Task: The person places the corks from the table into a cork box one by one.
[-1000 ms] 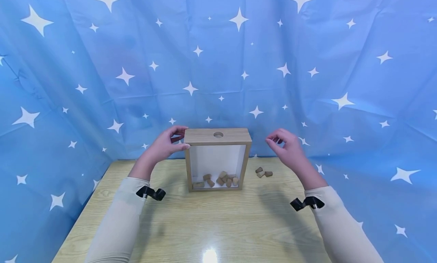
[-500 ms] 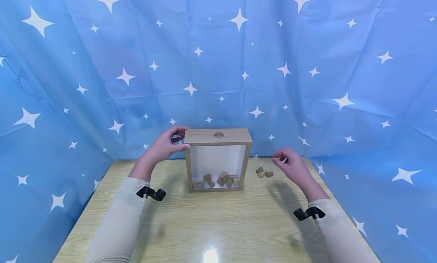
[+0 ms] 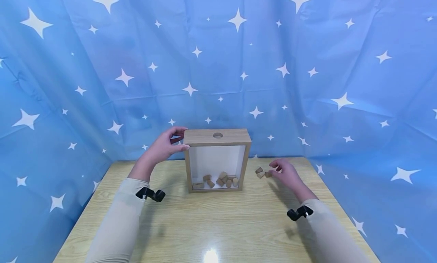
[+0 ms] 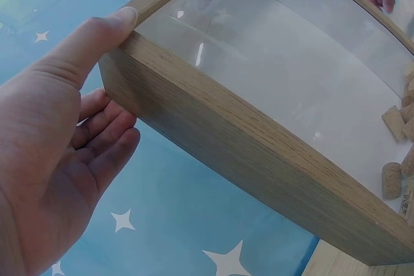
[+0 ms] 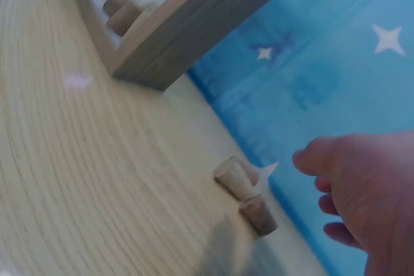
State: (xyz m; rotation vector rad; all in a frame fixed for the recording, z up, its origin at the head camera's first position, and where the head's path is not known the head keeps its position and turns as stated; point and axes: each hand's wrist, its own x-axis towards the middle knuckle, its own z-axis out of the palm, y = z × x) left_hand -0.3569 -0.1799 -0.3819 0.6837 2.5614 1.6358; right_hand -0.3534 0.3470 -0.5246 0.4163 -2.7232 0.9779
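A wooden shadow box [image 3: 235, 136] with a clear front and a round hole in its top stands upright on the table. Cork stoppers [image 3: 223, 175] lie along its bottom inside. My left hand [image 3: 163, 146] holds the box's upper left corner, thumb on the front edge and fingers at the back, as the left wrist view shows. Right of the box sit a few loose corks [image 3: 260, 175] in a small cluster. My right hand [image 3: 287, 175] hovers beside them with thumb and fingers apart. In the right wrist view these corks [image 5: 257, 215] lie apart from the hand [image 5: 369, 189].
The light wood table [image 3: 211, 221] stretches toward me from the box. Behind it hangs a blue curtain [image 3: 218, 62] with white stars, which also closes in both sides. A black camera mount [image 3: 150, 194] sits on each wrist.
My right hand has come down from beside the top of the box to the loose corks, and its fingers have spread apart. The left hand and the box have stayed in place.
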